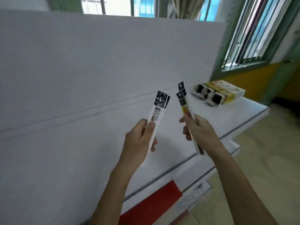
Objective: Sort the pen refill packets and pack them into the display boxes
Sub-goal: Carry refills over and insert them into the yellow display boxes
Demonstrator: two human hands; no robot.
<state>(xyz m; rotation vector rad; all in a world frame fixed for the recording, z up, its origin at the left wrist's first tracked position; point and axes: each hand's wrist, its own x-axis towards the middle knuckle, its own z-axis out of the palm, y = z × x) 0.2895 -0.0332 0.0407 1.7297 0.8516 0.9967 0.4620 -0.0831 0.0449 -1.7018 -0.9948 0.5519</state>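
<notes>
Your left hand (139, 137) clamps two slim white plastic refill packets (156, 111), your right hand (200, 130) grips two yellow-printed packets (185, 103), both above the white table (73, 151) near the open yellow display boxes (218, 93); they look light, bendy and slick, so pinch mid-length.

place: packing workroom | cues: white worktable (73, 168), barred windows (253, 33), open display boxes (219, 94)

I see a white table (97, 151); two open yellow boxes (230, 95) lie side by side at its far right corner.
</notes>
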